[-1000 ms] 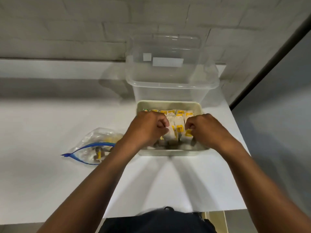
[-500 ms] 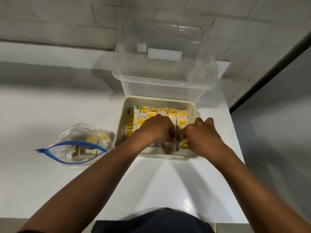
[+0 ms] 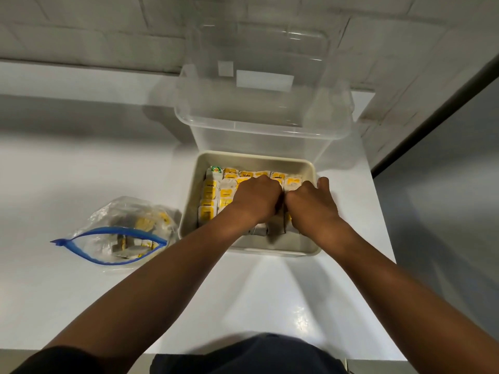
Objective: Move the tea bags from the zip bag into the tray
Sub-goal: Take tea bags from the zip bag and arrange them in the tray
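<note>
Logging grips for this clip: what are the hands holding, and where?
Both the left hand and right hand curl onto tea bags in the tray; the exact grip is hidden.

A white table [image 3: 283, 306] with a smooth, glossy top fills most of the view, and soft glare from overhead light shows on its near part. Behind it runs a wall [image 3: 108, 28] of white-painted brick, its mortar joints faintly visible. Along the foot of that wall a pale ledge [image 3: 67, 76] runs the table's length, casting a band of grey shadow onto the tabletop below it. To the right of the table a dark strip [image 3: 432, 112] slants down where the brick meets a plain grey surface [image 3: 445, 198], which lies in dimmer light.
</note>
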`<state>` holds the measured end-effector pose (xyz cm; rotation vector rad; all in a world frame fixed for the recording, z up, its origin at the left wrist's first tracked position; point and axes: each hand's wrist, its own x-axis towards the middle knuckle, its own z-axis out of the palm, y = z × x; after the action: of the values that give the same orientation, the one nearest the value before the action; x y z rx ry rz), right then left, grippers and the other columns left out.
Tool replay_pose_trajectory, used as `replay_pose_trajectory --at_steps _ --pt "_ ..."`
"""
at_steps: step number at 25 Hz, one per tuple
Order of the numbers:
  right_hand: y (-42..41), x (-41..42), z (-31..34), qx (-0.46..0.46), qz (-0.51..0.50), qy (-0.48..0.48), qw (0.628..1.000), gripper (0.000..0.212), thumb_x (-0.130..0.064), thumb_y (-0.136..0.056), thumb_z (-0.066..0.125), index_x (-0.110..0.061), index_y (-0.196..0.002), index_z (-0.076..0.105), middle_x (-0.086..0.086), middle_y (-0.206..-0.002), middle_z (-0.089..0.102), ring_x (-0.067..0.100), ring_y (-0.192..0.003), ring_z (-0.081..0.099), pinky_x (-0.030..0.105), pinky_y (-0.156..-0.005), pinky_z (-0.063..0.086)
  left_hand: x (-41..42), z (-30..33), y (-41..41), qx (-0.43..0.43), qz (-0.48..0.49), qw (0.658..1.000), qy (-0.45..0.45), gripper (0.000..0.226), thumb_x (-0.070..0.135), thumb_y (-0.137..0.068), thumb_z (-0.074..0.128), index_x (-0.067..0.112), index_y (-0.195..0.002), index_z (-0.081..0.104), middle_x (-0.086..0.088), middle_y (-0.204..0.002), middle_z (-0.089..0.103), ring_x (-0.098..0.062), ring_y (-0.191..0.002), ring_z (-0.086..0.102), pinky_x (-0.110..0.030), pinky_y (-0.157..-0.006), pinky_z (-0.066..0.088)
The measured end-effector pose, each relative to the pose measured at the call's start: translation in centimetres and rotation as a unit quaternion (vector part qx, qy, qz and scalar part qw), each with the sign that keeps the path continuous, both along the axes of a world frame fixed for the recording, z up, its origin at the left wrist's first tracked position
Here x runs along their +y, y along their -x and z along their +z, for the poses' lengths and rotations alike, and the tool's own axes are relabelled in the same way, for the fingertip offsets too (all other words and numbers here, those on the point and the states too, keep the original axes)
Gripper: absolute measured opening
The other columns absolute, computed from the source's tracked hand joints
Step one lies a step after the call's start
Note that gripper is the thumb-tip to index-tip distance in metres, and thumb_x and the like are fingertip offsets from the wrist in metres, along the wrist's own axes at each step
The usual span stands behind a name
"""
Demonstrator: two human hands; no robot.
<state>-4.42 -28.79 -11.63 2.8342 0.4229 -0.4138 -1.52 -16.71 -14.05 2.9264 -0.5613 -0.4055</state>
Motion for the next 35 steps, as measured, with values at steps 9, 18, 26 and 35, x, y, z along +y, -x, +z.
replay_pose_trajectory --at_steps 9,18,26,35 --pt "0.5 0.0 -0.7 -0.036 0.007 0.006 0.999 0.024 -0.011 -0.085 0.060 -0.026 -0.103 0.065 -0.001 -0.099 0.067 0.026 -0.111 0.052 0.042 -0.097 0.030 0.4 -0.5 -0.4 0.004 -0.014 0.999 0.037 0.012 0.033 -0.088 0.061 0.025 -0.083 0.068 -0.003 -0.086 0.062 -0.025 -0.088 0.062 -0.028 -0.061 0.036" --pt "1.7 -0.5 0.6 -0.104 -0.016 -0.189 0.976 0.022 -0.012 -0.086 0.062 -0.025 -0.102 0.069 0.002 -0.096 0.068 0.028 -0.089 0.062 0.033 -0.071 0.047 3.4 0.8 1.1 -0.036 0.017 0.995 0.089 0.019 0.038 -0.092 0.061 0.034 -0.109 0.069 0.004 -0.107 0.070 -0.021 -0.103 0.063 -0.027 -0.075 0.046" --pt "2.1 0.9 -1.2 0.183 -0.022 -0.235 0.954 0.027 -0.013 -0.090 0.052 -0.024 -0.069 0.066 -0.006 -0.070 0.059 0.021 -0.078 0.057 0.035 -0.068 0.053 6.1 1.7 3.3 0.149 -0.026 0.988 0.024 0.025 0.018 -0.093 0.056 0.029 -0.099 0.077 0.003 -0.100 0.071 -0.018 -0.099 0.062 -0.031 -0.079 0.052" --pt "1.3 1.5 -1.2 0.241 -0.010 -0.238 0.941 0.027 -0.011 -0.093 0.050 -0.024 -0.073 0.063 -0.005 -0.070 0.054 0.020 -0.079 0.054 0.031 -0.067 0.047 6.4 1.1 2.9 0.202 -0.055 0.978 -0.010 0.035 0.002 -0.091 0.055 0.023 -0.107 0.077 0.004 -0.108 0.073 -0.014 -0.105 0.064 -0.034 -0.093 0.052"
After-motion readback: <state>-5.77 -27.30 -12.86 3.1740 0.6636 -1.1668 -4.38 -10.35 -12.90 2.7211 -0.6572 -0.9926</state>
